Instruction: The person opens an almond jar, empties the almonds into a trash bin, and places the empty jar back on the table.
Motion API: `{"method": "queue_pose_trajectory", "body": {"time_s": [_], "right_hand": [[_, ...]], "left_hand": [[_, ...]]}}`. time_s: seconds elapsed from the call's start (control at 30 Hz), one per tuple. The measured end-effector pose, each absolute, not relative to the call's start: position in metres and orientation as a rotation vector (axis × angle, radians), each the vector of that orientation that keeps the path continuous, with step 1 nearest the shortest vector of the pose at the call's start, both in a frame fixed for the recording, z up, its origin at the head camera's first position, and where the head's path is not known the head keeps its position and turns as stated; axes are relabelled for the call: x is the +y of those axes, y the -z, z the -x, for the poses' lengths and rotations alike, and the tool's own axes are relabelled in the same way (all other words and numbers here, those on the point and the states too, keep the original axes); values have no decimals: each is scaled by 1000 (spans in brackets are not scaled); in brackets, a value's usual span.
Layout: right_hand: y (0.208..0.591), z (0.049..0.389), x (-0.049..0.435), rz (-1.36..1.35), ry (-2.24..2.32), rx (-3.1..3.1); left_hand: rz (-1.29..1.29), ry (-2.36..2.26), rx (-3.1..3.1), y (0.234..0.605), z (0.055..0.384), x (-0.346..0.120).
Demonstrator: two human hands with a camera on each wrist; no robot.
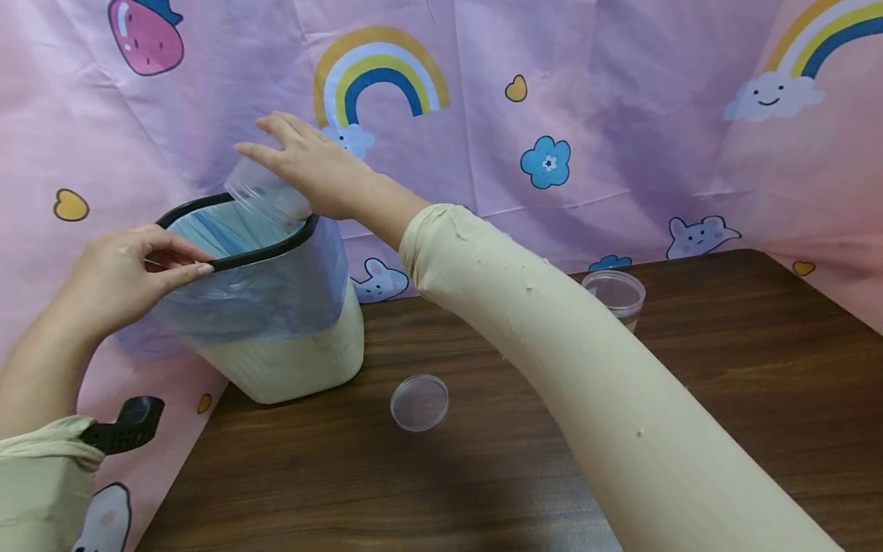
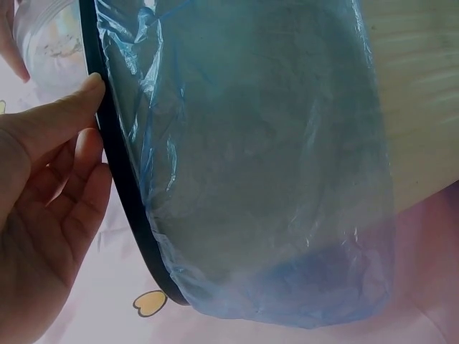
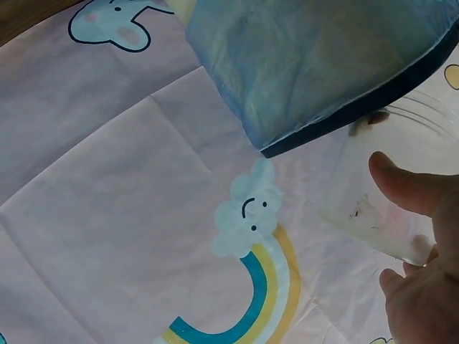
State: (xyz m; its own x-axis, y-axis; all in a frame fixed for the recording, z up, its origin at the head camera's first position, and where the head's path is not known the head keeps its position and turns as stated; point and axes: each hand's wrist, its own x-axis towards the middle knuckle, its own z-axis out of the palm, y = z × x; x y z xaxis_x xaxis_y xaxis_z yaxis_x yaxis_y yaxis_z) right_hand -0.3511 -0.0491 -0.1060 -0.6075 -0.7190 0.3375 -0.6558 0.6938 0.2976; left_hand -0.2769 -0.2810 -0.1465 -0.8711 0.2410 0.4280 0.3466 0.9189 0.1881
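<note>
A cream trash bin (image 1: 310, 360) stands at the left of the table, lined with a translucent blue bag (image 1: 276, 307) folded over its black rim (image 1: 265, 257). My left hand (image 1: 127, 280) pinches the rim on its near left side, thumb outside. Above the opening, my right hand (image 1: 313, 165) grips a clear plastic jar (image 1: 258, 192), tipped with its mouth toward the bin. Small dark bits (image 3: 376, 117) cling inside that jar near its threaded mouth in the right wrist view. What lies deep in the bin is hidden.
A clear round lid (image 1: 419, 402) lies flat on the dark wooden table (image 1: 331, 475). Behind the right sleeve stands another clear jar (image 1: 616, 295), partly hidden. A patterned pink-purple cloth (image 1: 483, 146) hangs close behind the bin.
</note>
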Motion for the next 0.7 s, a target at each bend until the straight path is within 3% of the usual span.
{"method": "queue_pose_trajectory", "body": {"time_s": [0.7], "right_hand": [[106, 351, -56, -1158, 539, -2272]], "left_hand": [[414, 365, -2678, 147, 277, -281]]}}
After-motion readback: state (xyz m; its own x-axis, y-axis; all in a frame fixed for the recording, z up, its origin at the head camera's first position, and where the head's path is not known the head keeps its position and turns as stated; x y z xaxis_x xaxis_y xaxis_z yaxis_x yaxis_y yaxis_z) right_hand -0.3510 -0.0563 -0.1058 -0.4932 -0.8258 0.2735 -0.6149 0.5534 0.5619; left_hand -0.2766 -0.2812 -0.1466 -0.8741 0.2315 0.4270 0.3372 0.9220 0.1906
